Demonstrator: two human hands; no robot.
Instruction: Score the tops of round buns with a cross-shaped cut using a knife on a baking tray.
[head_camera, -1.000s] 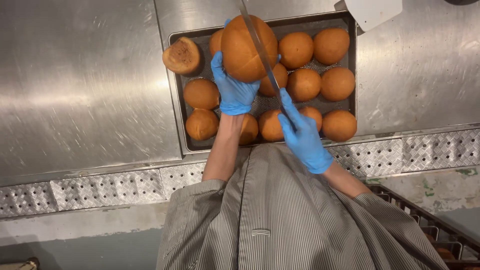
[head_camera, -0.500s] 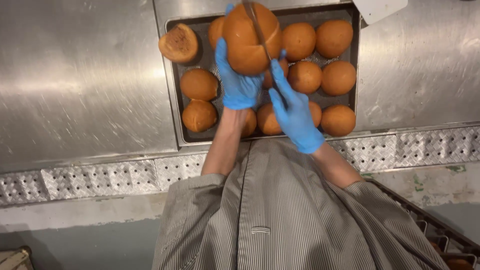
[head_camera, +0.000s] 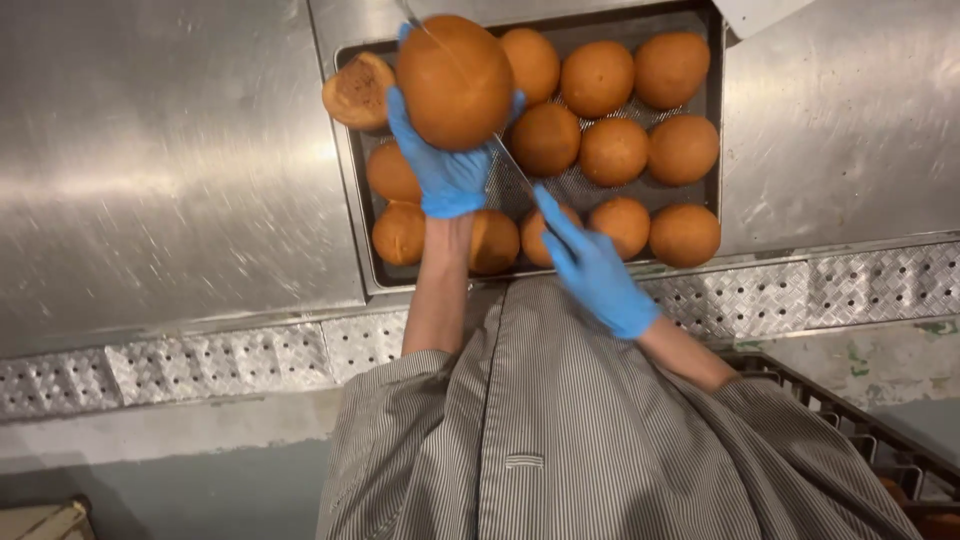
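No labels, signs or screens in view. Only possible package: tan cardboard-like box corner (head_camera: 45, 518), bottom-left edge of frame, low beside the steel bench front, mostly cut off; can't confirm it's a box. Flat white sheet or card corner (head_camera: 760, 14) at the far right of the dark baking tray, top edge of frame, plain white, no visible print; could be paper or packaging, can't tell which.
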